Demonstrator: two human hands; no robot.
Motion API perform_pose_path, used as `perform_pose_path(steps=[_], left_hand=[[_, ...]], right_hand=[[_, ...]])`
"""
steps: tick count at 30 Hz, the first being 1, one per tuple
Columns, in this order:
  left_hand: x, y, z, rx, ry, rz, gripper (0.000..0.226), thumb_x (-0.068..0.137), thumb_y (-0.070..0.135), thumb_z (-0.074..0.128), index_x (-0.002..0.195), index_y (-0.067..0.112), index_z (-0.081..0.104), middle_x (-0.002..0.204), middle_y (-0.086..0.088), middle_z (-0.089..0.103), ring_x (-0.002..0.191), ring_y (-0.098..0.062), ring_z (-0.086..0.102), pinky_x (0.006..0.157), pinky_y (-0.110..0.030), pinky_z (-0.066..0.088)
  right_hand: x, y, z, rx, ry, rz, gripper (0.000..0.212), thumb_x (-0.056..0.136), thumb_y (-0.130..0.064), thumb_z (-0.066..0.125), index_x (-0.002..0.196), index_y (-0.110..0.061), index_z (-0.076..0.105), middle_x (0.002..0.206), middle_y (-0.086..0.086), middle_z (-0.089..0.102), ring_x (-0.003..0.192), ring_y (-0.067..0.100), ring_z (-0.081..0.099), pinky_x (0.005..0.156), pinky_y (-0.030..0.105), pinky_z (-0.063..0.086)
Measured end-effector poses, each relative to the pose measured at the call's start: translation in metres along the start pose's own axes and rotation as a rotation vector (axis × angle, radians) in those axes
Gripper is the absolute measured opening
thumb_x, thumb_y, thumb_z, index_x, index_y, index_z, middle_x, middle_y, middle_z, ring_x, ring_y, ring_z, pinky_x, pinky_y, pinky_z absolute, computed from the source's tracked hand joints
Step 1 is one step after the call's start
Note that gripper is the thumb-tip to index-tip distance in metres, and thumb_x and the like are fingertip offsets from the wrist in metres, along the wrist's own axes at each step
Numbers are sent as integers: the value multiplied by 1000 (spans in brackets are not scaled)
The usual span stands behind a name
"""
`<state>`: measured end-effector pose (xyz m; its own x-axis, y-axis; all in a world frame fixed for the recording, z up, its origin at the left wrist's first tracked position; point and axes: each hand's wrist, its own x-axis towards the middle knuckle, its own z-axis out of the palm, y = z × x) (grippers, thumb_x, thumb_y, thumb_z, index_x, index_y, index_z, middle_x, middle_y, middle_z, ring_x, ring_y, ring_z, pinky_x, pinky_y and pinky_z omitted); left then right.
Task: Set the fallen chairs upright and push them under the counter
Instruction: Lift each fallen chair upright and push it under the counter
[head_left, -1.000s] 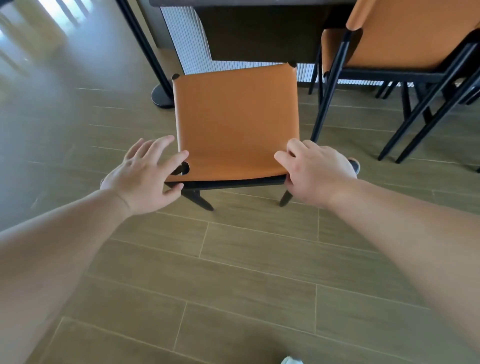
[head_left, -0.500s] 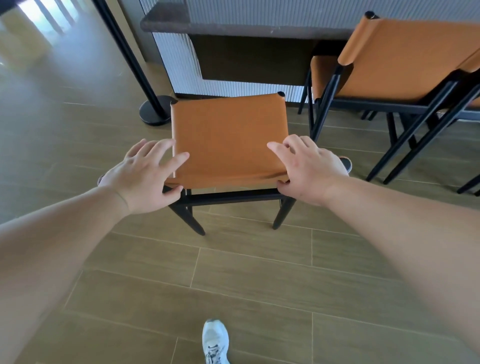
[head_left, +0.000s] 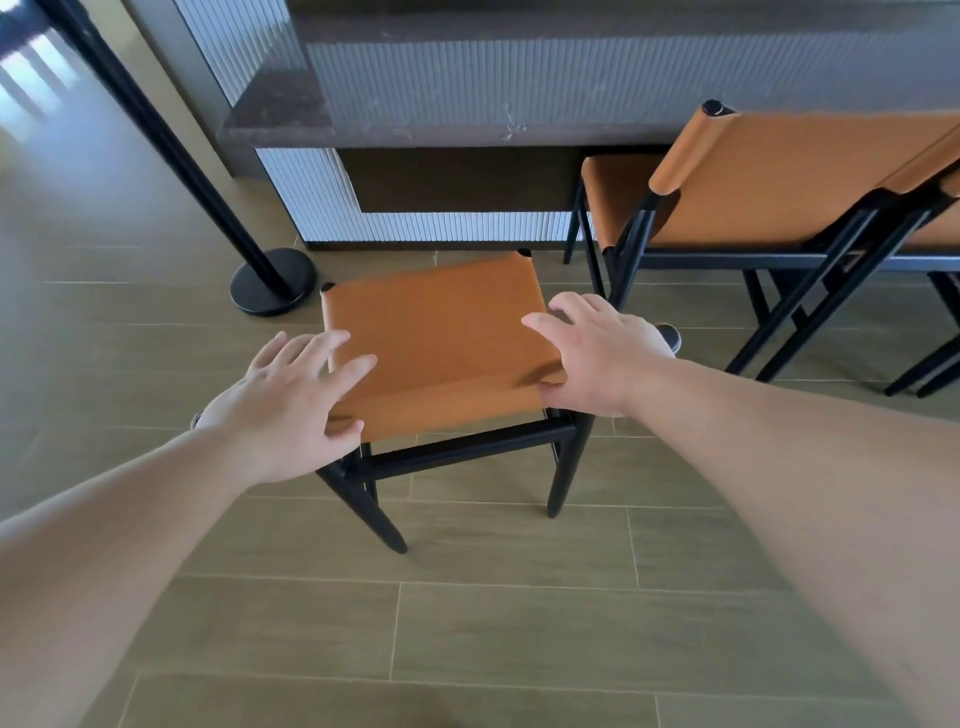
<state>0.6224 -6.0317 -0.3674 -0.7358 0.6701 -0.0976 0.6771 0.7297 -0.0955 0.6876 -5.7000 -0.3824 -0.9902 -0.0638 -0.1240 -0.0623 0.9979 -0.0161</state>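
Head: chair between hands (upright)

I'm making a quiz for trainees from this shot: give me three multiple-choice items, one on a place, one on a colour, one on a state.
1. Where does the black post base stand?
A. left of the near chair
B. under the counter
C. on the chair

2. What colour is the near chair cover?
A. blue
B. orange
C. white

3. How does the near chair stand?
A. on its side
B. upside down
C. upright on its legs

Key: 1 A, the base sits on the floor to the chair's left. 2 B, the cover is orange on a black frame. 3 C, its legs meet the floor, with the left hand and right hand resting on its top edge.
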Motion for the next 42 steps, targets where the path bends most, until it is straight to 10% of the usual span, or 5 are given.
perform_pose_path(steps=[42], left_hand=[[85, -7, -23, 163, 156, 162, 65, 76, 61, 68, 117, 11, 64, 129, -18, 56, 123, -35, 51, 105, -66, 33]], right_hand=[[1, 39, -3, 92, 12, 278, 78, 77, -79, 46, 142, -40, 27, 137, -16, 41, 127, 11, 42, 80, 34, 47]])
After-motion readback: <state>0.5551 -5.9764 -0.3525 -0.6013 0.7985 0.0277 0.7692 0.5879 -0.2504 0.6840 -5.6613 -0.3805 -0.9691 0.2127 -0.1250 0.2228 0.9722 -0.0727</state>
